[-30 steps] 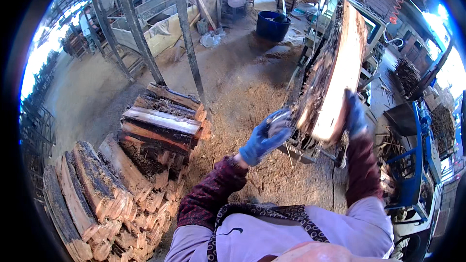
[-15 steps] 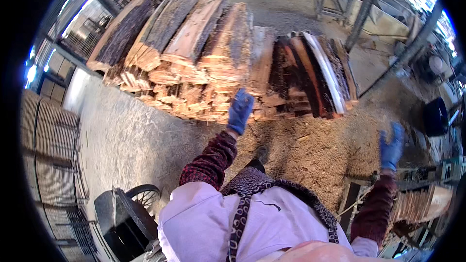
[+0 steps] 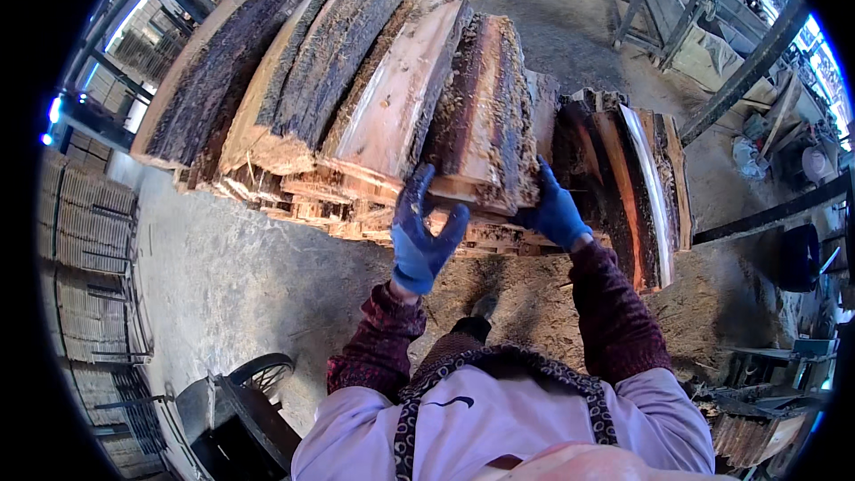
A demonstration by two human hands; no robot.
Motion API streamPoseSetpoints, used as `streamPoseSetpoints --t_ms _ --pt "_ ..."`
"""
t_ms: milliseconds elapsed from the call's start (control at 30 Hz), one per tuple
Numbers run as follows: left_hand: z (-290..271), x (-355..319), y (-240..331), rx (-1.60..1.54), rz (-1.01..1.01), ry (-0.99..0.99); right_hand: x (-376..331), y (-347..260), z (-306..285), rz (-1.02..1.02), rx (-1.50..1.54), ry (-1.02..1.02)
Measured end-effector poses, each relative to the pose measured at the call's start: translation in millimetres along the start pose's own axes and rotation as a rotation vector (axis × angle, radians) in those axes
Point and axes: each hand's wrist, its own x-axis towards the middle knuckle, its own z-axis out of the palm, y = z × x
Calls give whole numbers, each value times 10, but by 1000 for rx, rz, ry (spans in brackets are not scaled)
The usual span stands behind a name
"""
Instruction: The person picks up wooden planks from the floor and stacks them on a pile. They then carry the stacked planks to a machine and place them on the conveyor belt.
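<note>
Setting slab (image 3: 481, 116) on woodpile (image 3: 294, 107) — left hand (image 3: 423, 232) open under its end, right hand (image 3: 554, 209) clasping the edge — next likely a nudge flush.

a bark-edged split slab (image 3: 485, 111) with reddish cut face lies lengthwise atop the stacked woodpile (image 3: 294, 125).

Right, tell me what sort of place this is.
Most likely a sawmill or firewood yard. Rough bark-edged slabs lie stacked in a big pile, sawdust covers the ground, and steel posts of an open shed stand behind. Both gloved hands, left and right, are at one slab.
</note>
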Motion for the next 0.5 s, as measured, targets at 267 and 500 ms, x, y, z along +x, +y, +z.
streamPoseSetpoints --t_ms 267,500 --pt "84 361 -74 -254 27 -204 196 -321 -612 112 944 -116" --pt "447 316 39 -60 162 -303 635 -45 -760 -147 227 -130"
